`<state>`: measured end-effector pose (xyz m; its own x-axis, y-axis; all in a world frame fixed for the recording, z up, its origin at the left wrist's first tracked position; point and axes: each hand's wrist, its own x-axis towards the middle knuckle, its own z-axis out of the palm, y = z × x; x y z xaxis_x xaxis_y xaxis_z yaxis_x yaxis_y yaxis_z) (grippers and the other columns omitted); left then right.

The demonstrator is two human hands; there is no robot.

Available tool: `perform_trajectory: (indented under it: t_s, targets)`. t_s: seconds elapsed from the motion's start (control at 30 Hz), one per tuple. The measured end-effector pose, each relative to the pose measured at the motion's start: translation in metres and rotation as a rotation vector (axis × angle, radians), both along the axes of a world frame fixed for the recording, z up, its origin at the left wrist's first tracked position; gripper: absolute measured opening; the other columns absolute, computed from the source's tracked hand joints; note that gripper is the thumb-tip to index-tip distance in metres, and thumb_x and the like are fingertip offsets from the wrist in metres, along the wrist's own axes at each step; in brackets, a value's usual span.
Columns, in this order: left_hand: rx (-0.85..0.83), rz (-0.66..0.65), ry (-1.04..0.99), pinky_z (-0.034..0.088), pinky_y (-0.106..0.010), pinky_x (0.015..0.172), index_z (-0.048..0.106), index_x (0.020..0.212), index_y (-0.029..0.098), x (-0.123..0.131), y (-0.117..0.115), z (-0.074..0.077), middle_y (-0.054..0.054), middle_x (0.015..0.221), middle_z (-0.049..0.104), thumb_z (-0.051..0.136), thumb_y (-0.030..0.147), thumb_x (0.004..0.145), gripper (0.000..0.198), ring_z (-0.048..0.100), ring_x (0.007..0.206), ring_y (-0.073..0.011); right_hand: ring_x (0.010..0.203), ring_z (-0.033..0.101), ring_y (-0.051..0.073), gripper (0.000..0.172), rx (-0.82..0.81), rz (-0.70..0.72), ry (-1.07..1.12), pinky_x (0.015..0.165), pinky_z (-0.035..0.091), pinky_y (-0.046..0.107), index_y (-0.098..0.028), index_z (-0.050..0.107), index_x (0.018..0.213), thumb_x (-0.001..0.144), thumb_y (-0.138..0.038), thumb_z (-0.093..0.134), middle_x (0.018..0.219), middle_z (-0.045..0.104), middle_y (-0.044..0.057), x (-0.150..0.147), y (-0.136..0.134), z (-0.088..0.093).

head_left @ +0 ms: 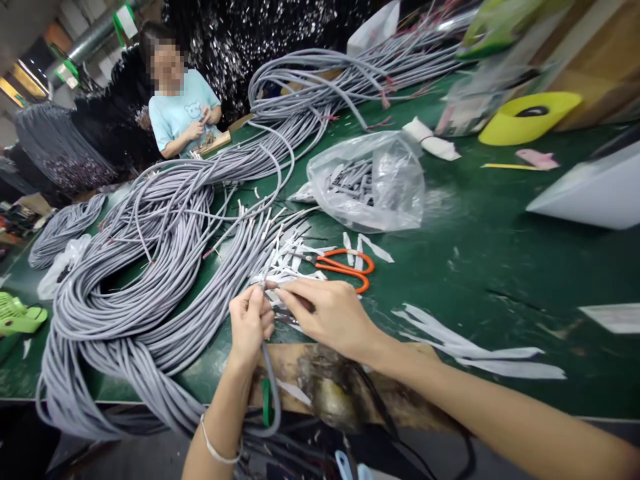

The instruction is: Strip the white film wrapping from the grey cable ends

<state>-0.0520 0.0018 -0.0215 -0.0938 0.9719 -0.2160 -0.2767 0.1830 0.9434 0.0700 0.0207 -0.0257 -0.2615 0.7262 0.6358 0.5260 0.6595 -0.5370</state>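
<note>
My left hand (251,321) is closed around a grey cable (271,383) near its upper end, and the cable loops down past the table edge. Fingers pinched, my right hand (327,312) meets the cable's end from the right; whatever lies between its fingertips is too small to make out. Just beyond my hands are white strips (287,273) and scissors with orange handles (345,269). Below them, a wooden board (285,360) at the table edge carries a dark, worn device (333,397), partly hidden by my right forearm.
Large bundles of grey cable (150,313) cover the left side of the green table (500,267). A clear plastic bag (397,193) holds short dark pieces. More white strips (465,347) lie to the right. Another person (185,107) works across the table.
</note>
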Motion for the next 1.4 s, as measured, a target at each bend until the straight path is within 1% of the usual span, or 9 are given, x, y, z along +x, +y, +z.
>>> perform_trajectory:
  t_s: [0.4, 0.53, 0.63, 0.77, 0.93, 1.07, 1.13, 1.23, 1.4]
  targets:
    - [0.068, -0.016, 0.031, 0.012, -0.012, 0.028, 0.051, 0.065, 0.015, 0.004, -0.004, 0.000, 0.012, 0.045, 0.019, 0.066, 0.052, 0.064, 0.040, 0.013, 0.032, 0.0002, 0.045, 0.049, 0.009, 0.029, -0.117, 0.014, -0.003, 0.048, 0.031, 0.021, -0.016, 0.063, 0.064, 0.085, -0.023, 0.045, 0.056, 0.062, 0.000, 0.000, 0.009, -0.004]
    - [0.218, 0.043, 0.343, 0.032, -0.016, 0.037, 0.063, 0.074, 0.013, 0.004, -0.004, -0.008, 0.003, 0.050, 0.045, 0.057, 0.044, 0.076, 0.031, 0.038, 0.040, -0.0055, 0.044, 0.050, 0.008, 0.030, -0.085, 0.010, 0.028, 0.046, 0.032, 0.020, -0.015, 0.062, 0.061, 0.085, -0.022, 0.046, 0.053, 0.062, 0.000, 0.000, 0.007, -0.005]
    - [0.313, 0.051, 0.558, 0.046, -0.023, 0.054, 0.067, 0.088, 0.013, 0.004, -0.005, -0.009, -0.007, 0.073, 0.065, 0.048, 0.033, 0.083, 0.028, 0.058, 0.062, -0.0148, 0.046, 0.054, 0.009, 0.029, 0.120, -0.034, 0.029, 0.048, 0.034, 0.020, -0.014, 0.063, 0.064, 0.086, -0.020, 0.045, 0.056, 0.064, 0.002, 0.000, 0.005, -0.005]
    - [0.421, 0.068, 0.824, 0.050, -0.029, 0.073, 0.066, 0.095, 0.011, 0.006, -0.009, -0.008, -0.013, 0.091, 0.069, 0.039, 0.022, 0.086, 0.031, 0.065, 0.080, -0.0204, 0.046, 0.054, 0.009, 0.028, 0.164, -0.029, 0.026, 0.048, 0.035, 0.020, -0.014, 0.063, 0.064, 0.086, -0.019, 0.046, 0.055, 0.063, 0.001, 0.001, 0.007, -0.006]
    - [0.520, 0.112, 1.105, 0.049, -0.031, 0.070, 0.066, 0.091, 0.010, 0.008, -0.011, -0.010, -0.014, 0.085, 0.069, 0.040, 0.016, 0.083, 0.028, 0.064, 0.075, -0.0217, 0.044, 0.051, 0.009, 0.030, 0.121, -0.086, 0.032, 0.046, 0.034, 0.022, -0.015, 0.060, 0.060, 0.086, -0.019, 0.046, 0.052, 0.061, 0.000, -0.001, 0.002, -0.001]
    - [0.300, 0.057, 0.869, 0.044, -0.024, 0.056, 0.062, 0.068, 0.013, 0.002, -0.003, -0.008, -0.005, 0.061, 0.059, 0.045, 0.019, 0.079, 0.021, 0.054, 0.057, -0.0145, 0.040, 0.045, 0.009, 0.040, 0.493, 0.084, 0.034, 0.045, 0.029, 0.024, -0.019, 0.055, 0.052, 0.088, -0.017, 0.037, 0.041, 0.051, -0.002, -0.009, -0.014, 0.008]
    - [0.215, 0.036, 0.721, 0.037, -0.020, 0.045, 0.058, 0.065, 0.014, -0.001, -0.001, -0.007, 0.002, 0.050, 0.044, 0.044, 0.027, 0.082, 0.026, 0.042, 0.046, -0.0096, 0.042, 0.047, 0.009, 0.042, 0.536, 0.151, 0.095, 0.047, 0.031, 0.023, -0.019, 0.055, 0.054, 0.089, -0.015, 0.033, 0.043, 0.053, -0.002, -0.009, -0.014, 0.011]
    - [0.124, 0.008, 0.428, 0.021, -0.016, 0.032, 0.054, 0.083, 0.016, -0.002, -0.001, -0.005, 0.010, 0.047, 0.024, 0.041, 0.043, 0.084, 0.030, 0.021, 0.034, -0.0047, 0.052, 0.054, 0.009, 0.029, 0.236, -0.074, 0.003, 0.051, 0.033, 0.023, -0.016, 0.062, 0.066, 0.088, -0.021, 0.043, 0.059, 0.064, 0.002, 0.000, -0.001, 0.009]
    - [0.078, -0.027, 0.019, 0.010, -0.010, 0.028, 0.046, 0.090, 0.020, 0.004, -0.003, 0.001, 0.014, 0.046, 0.023, 0.062, 0.054, 0.069, 0.043, 0.011, 0.030, -0.0005, 0.055, 0.057, 0.011, 0.030, 0.046, -0.090, -0.124, 0.051, 0.030, 0.024, -0.017, 0.064, 0.066, 0.087, -0.026, 0.045, 0.062, 0.066, 0.001, 0.009, 0.015, 0.002]
